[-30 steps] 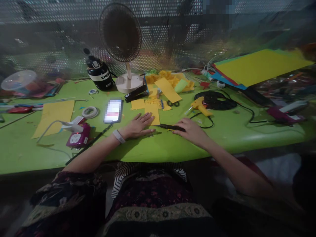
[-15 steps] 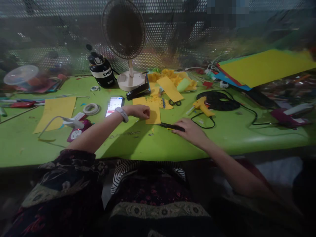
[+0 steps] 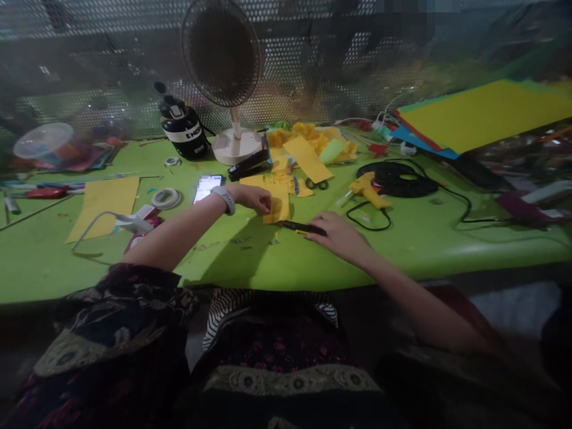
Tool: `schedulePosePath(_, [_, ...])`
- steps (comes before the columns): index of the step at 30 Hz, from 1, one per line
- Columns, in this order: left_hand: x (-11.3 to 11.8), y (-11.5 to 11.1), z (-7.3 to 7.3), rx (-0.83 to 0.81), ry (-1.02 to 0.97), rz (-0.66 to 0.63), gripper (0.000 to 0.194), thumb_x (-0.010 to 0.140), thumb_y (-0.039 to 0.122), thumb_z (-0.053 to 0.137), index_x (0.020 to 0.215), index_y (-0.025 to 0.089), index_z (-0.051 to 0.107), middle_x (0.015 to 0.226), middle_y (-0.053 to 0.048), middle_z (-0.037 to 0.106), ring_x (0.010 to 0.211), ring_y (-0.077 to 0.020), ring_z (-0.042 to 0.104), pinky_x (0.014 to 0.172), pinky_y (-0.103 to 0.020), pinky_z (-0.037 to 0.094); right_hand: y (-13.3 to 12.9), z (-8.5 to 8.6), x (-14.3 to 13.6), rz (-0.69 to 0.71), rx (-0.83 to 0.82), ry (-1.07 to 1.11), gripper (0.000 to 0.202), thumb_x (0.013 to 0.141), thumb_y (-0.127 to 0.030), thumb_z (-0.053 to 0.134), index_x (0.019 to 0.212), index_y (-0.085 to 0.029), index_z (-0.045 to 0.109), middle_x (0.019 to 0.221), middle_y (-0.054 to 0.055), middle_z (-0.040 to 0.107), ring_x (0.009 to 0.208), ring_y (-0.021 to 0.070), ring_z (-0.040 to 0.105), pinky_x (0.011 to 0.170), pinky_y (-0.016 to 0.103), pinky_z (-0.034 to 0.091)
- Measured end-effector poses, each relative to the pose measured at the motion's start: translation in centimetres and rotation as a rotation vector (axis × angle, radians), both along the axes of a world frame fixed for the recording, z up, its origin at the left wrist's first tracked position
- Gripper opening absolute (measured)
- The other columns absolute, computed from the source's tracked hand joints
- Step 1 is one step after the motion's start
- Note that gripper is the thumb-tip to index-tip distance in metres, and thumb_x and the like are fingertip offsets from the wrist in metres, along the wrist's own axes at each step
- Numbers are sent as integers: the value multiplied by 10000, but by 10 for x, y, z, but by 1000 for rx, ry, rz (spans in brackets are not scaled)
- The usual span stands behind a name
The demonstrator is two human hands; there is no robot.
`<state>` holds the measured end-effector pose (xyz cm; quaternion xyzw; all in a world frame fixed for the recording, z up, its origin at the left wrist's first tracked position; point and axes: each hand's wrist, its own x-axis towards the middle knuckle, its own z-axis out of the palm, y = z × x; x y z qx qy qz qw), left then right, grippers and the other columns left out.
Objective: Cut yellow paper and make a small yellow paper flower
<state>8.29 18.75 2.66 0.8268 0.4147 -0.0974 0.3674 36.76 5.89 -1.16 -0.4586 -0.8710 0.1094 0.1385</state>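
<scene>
Head: right hand (image 3: pixel 340 236) holds dark tool (image 3: pixel 304 227)

dim, hazy light; the phone (image 3: pixel 207 188) glows, a soft shadow falls nearer the wearer, outer edges blur.

The worktop (image 3: pixel 214 262) is lime green; the glue gun (image 3: pixel 367 189), yellow with a black cord. The fan (image 3: pixel 235 146) has a cream base, the bottle (image 3: pixel 184 134) is black with a white band, the watch strap (image 3: pixel 229 201) pale, and the trousers (image 3: pixel 223 307) carry black-and-white stripes.
</scene>
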Motion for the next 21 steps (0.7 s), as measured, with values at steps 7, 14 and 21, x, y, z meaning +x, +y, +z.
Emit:
schedulePosePath(7, [-1,1,-2,-24,-79,67,232,626,365,737,798,210,725,843,-35,729,785,-197,589,760,-291,419,2,-1,-5,20,3,8,236,966,-362,655,1113,-202,748,1062,115,690,1016,274,634,881,404,512])
schedulePosePath(14, [0,2,-2,-51,-125,103,179,609,311,776,750,212,732,793,-36,722,772,-193,591,739,-277,422,4,-1,-9,53,-35,25,239,948,-348,683,1123,-200,752,1062,116,690,1002,270,631,842,385,498])
schedulePosePath(21, [-7,-16,-13,79,-214,149,160,711,297,717,825,186,698,812,-48,718,741,-191,626,693,-286,454,-11,19,-24,113,-141,-4,277,910,-386,734,1107,-195,764,1064,105,709,991,256,649,817,351,485])
